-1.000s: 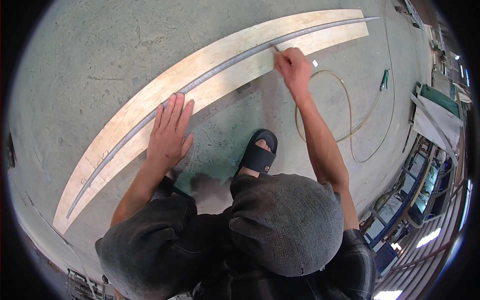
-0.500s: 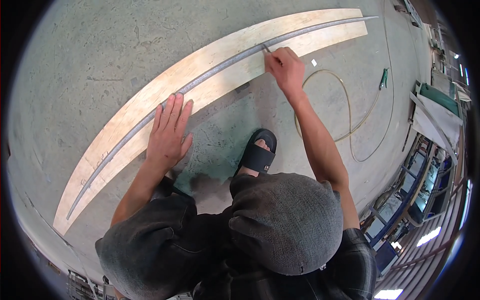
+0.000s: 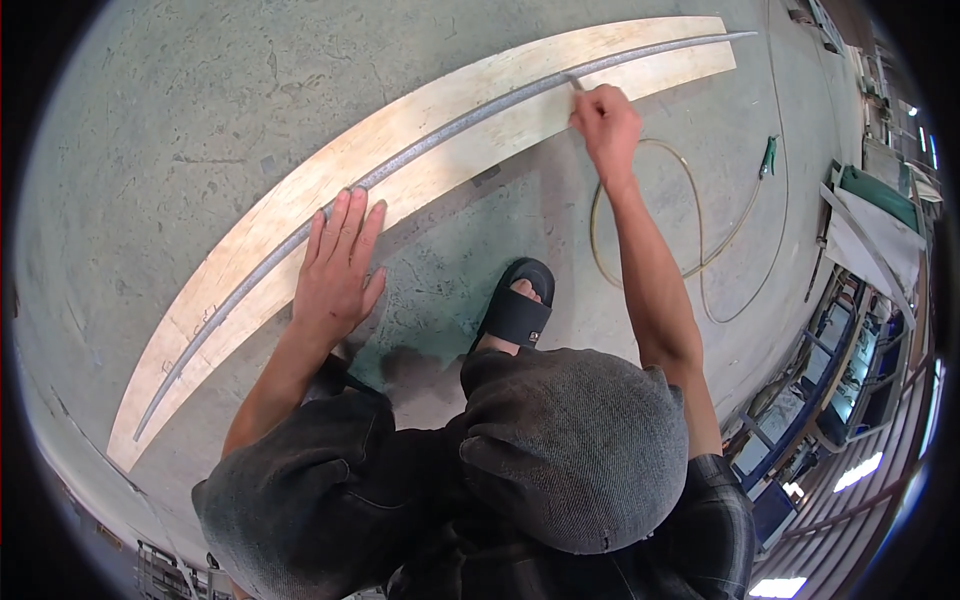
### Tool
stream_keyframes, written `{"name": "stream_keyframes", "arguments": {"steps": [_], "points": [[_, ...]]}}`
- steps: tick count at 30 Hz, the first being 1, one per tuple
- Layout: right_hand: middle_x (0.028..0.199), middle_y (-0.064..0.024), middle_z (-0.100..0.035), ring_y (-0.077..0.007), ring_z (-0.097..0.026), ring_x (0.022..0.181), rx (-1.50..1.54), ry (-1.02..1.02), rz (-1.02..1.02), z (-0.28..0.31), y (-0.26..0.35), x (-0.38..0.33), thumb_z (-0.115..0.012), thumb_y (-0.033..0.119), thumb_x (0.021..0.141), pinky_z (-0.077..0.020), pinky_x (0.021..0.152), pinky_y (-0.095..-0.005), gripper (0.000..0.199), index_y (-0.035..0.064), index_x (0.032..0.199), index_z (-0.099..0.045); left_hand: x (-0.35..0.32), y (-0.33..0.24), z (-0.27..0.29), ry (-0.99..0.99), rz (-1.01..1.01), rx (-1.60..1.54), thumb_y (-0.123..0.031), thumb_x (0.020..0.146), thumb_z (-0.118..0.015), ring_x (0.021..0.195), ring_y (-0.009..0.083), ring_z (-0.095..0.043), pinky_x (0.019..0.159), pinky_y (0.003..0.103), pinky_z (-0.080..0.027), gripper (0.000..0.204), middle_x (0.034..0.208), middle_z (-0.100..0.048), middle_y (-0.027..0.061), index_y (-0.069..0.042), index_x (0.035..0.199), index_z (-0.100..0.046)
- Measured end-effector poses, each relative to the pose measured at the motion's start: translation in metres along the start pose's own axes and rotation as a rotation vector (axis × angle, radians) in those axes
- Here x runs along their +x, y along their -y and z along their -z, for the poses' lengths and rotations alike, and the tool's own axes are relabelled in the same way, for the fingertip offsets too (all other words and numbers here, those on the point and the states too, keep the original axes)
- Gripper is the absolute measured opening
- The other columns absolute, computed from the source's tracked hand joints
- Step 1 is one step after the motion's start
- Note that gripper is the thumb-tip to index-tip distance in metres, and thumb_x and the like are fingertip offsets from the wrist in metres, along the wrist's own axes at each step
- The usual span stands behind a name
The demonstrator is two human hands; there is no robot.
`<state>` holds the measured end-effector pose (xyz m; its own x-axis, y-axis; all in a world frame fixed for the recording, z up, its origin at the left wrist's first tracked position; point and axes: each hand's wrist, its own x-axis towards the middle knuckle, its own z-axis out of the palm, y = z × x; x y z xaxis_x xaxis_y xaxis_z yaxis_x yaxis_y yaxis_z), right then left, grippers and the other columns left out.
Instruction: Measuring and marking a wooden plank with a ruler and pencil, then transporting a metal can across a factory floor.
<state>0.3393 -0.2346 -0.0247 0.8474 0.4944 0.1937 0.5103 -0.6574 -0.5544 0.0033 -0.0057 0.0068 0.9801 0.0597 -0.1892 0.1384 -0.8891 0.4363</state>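
Observation:
A long grey rod [image 3: 450, 128] lies lengthwise along a pale plywood board [image 3: 240, 232] on the floor, one end sticking out past the board's far right edge. My left hand [image 3: 338, 250] is laid flat, fingers stretched, its fingertips on the rod and the palm side over the board's near edge. Farther right, my right hand [image 3: 608, 120] pinches a short, thin, dark pen-like stick [image 3: 575, 82]. The stick's tip meets the near side of the rod; the hand is a little blurred, and the stick's exact kind is unclear.
A yellowish hose [image 3: 690, 165] loops over the concrete floor right of my right arm, ending in a green air gun [image 3: 768, 158]. My sandalled foot [image 3: 515, 305] stands between my arms. Frames and a rack [image 3: 835, 350] line the right side.
My right hand has slid right and slightly away along the rod, carrying the thin stick. The left hand, rod and board stay where they were.

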Motion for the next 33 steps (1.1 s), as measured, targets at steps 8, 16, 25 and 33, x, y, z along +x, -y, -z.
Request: {"name": "stream_keyframes", "arguments": {"steps": [8, 16, 25, 33], "points": [[0.076, -0.0118, -0.064, -0.0246, -0.064, 0.068, 0.002, 0.085, 0.206, -0.003, 0.003, -0.008, -0.072, 0.004, 0.082, -0.0503, 0.063, -0.0339, 0.009, 0.0021, 0.078, -0.064, -0.002, 0.001, 0.000, 0.006, 0.009, 0.007, -0.025, 0.084, -0.073, 0.155, 0.0337, -0.022, 0.124, 0.050, -0.022, 0.088, 0.165, -0.027, 0.0187, -0.006, 0.159, -0.031], [0.070, -0.0112, -0.061, -0.0183, -0.060, 0.058, 0.030, 0.051, 0.348, -0.014, 0.005, -0.013, -0.073, 0.007, 0.087, -0.0478, 0.056, -0.0323, 0.013, 0.0013, 0.080, -0.064, -0.004, 0.002, 0.002, 0.020, 0.020, -0.028, -0.021, 0.085, -0.072, 0.154, 0.0359, -0.022, 0.124, 0.051, -0.021, 0.085, 0.165, -0.027, 0.0205, -0.005, 0.158, -0.032], [0.072, -0.0122, -0.061, -0.0219, -0.061, 0.062, -0.061, 0.059, 0.384, -0.016, 0.026, -0.024, -0.073, 0.005, 0.084, -0.0488, 0.057, -0.0358, 0.013, 0.0037, 0.077, -0.063, -0.005, 0.002, -0.002, 0.013, 0.015, 0.011, -0.026, 0.085, -0.072, 0.155, 0.0337, -0.021, 0.124, 0.051, -0.021, 0.088, 0.165, -0.026, 0.0189, -0.006, 0.159, -0.030], [0.072, -0.0105, -0.058, -0.0278, -0.062, 0.070, -0.030, 0.075, 0.428, -0.014, 0.029, -0.023, -0.072, 0.002, 0.079, -0.0494, 0.061, -0.0370, 0.012, 0.0055, 0.076, -0.061, -0.002, 0.001, -0.003, 0.009, 0.013, -0.006, -0.025, 0.085, -0.073, 0.155, 0.0345, -0.021, 0.124, 0.051, -0.021, 0.087, 0.165, -0.026, 0.0194, -0.005, 0.158, -0.031]]}}
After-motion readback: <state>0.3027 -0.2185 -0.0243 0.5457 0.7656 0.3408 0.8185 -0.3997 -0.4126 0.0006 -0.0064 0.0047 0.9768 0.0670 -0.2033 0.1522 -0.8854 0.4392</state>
